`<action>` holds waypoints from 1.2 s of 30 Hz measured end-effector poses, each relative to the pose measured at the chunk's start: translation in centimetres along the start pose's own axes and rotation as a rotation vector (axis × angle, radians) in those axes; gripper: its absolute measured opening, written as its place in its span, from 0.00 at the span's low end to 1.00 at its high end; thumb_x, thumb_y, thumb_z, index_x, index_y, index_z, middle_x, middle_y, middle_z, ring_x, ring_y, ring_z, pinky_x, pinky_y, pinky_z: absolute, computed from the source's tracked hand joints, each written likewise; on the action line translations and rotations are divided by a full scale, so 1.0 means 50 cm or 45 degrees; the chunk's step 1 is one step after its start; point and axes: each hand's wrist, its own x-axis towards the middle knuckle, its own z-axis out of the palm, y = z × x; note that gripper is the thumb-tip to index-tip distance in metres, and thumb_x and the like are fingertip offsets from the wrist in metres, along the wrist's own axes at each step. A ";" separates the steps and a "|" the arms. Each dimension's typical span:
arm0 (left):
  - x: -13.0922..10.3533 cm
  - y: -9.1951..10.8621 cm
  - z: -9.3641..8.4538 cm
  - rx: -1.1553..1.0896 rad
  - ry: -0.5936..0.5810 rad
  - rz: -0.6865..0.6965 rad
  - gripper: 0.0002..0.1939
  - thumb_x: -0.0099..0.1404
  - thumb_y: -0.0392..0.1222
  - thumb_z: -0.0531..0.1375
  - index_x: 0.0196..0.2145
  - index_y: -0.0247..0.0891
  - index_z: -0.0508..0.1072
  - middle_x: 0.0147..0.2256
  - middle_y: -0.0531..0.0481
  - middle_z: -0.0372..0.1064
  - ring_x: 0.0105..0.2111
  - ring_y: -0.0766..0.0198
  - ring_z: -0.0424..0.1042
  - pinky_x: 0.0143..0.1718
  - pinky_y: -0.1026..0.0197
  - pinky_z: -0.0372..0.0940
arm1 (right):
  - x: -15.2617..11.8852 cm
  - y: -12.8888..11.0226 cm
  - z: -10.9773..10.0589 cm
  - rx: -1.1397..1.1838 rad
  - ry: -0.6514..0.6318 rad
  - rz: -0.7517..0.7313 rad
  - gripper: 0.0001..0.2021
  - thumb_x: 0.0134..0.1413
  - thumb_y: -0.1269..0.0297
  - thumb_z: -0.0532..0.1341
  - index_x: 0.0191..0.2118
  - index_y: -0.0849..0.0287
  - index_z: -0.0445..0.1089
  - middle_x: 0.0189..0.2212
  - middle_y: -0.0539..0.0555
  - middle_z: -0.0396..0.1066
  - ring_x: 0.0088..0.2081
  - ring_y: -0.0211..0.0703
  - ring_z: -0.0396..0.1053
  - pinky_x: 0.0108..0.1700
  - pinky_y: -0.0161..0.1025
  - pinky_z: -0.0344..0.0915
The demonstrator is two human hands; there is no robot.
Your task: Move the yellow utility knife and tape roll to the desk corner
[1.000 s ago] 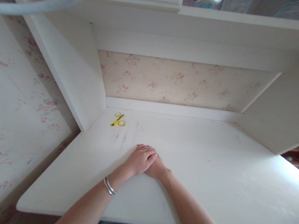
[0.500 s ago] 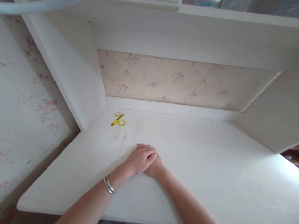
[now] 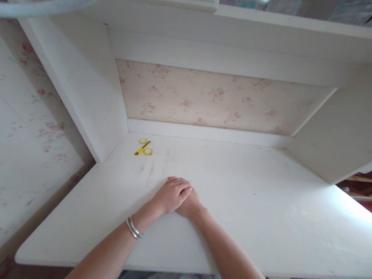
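Observation:
My left hand lies on top of my right hand, both resting on the white desk. The left fingers stretch out flat over the right hand, and no object shows in them. Beneath it, the fingers of my right hand are mostly hidden. Two silver bangles circle my left wrist. Beyond the hands, toward the back left corner, lies a yellow and black utility knife. A roll of yellowish tape sits behind the knife, and another tape roll sits to its right.
White side panels stand at the left and right of the desk. Overhead runs a shelf with plastic-wrapped items above it. A pale curved tube crosses the upper left. Floral wallpaper covers the back wall.
The camera view has turned slightly to the right, so the scene sits a little farther left. Both hands stay stacked, and the knife and tape rolls have not moved on the desk.

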 end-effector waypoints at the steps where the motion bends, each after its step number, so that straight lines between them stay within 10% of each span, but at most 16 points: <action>1: 0.000 0.000 0.000 0.001 0.001 0.003 0.17 0.68 0.43 0.44 0.43 0.42 0.71 0.44 0.52 0.70 0.47 0.65 0.65 0.54 0.57 0.53 | 0.000 0.000 0.000 0.011 -0.010 0.003 0.25 0.58 0.65 0.48 0.61 0.58 0.50 0.58 0.55 0.56 0.57 0.46 0.54 0.60 0.42 0.49; 36: 0.002 0.000 0.000 -0.001 -0.039 -0.011 0.18 0.68 0.42 0.43 0.43 0.41 0.71 0.45 0.50 0.70 0.48 0.64 0.64 0.55 0.56 0.51 | 0.000 0.007 -0.019 0.160 -0.014 -0.061 0.26 0.57 0.66 0.47 0.62 0.63 0.49 0.59 0.56 0.54 0.59 0.47 0.53 0.62 0.40 0.48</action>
